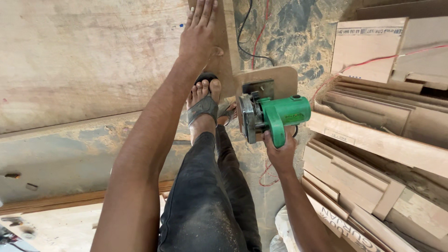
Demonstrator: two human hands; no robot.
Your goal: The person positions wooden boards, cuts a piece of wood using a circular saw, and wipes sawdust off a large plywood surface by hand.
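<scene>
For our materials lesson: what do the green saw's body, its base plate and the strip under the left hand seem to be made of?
Saw body: likely moulded plastic, smooth glossy green. Base plate: apparently wood board, matte tan with rounded corners. Strip under the left hand: wood, raw and dusty brown.

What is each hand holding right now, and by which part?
Right hand grips the green circular saw by its handle. Left hand holds nothing, pressing flat on the narrow wooden board.
</scene>
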